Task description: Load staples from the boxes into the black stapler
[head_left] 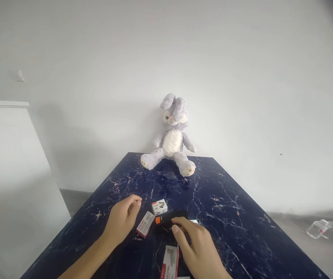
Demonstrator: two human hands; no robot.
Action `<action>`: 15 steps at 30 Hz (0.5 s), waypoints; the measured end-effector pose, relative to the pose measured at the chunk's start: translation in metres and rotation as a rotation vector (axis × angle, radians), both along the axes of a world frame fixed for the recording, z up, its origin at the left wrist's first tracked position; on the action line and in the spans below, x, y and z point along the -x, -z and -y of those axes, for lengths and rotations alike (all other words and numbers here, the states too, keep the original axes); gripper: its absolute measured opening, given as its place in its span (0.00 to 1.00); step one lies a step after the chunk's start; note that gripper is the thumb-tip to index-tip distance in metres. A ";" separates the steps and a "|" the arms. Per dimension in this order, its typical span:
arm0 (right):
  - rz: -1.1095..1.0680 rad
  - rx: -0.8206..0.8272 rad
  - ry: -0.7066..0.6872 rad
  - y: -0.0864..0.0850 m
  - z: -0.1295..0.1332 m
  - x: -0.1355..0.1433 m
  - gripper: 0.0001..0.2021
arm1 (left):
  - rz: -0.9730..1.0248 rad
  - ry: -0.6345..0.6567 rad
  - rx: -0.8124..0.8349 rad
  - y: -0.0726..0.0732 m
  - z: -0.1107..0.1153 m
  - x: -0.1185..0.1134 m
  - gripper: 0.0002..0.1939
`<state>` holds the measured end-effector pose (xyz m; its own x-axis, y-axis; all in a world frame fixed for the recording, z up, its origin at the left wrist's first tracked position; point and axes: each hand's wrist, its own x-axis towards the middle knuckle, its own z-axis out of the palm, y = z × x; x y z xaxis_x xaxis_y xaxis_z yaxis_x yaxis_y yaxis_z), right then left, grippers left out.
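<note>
Black item with orange end (166, 219) lies on the desk (230, 201), right at the fingertips of the right hand (198, 240). Orange end points left, away from that hand. Index fingertip is over the black part, thumb tip at its near side. Right grip: fingers bent, thumb close to index; can't tell if it's actually pinching the item or just resting on it. Shiny piece (194, 221) shows just beyond the right hand's knuckles, partly hidden, can't identify.

Left hand (122, 217) is left of the item, apart from it. Left grip: fingers curled in, nothing visible in it, can't tell if fully clenched. Nearest thing to it is a red-and-white box (145, 224), lying tilted between left hand and black item.

Small white box (159, 207) sits just behind the orange end. Longer red-and-white box (170, 262) is on the near side, cut off by the frame bottom. Plush rabbit (172, 141) sits at the far edge of the desk, back to the wall (242, 85).
</note>
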<state>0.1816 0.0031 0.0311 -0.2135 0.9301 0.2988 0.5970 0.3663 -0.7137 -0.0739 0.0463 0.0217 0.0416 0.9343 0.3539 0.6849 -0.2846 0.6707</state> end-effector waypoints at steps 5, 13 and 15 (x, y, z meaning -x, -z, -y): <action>0.012 0.000 -0.015 0.001 -0.003 0.002 0.15 | -0.300 0.077 0.175 0.002 -0.005 0.001 0.19; 0.074 -0.033 -0.085 0.000 -0.002 0.002 0.13 | -0.204 0.204 0.257 -0.002 0.013 -0.017 0.09; 0.079 -0.049 -0.075 0.001 -0.003 0.001 0.13 | -0.110 0.199 0.301 -0.002 0.011 -0.018 0.10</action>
<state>0.1804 0.0065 0.0304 -0.3064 0.8956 0.3226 0.6204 0.4449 -0.6458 -0.0564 0.0354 0.0238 0.2553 0.9656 0.0485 0.7087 -0.2210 0.6700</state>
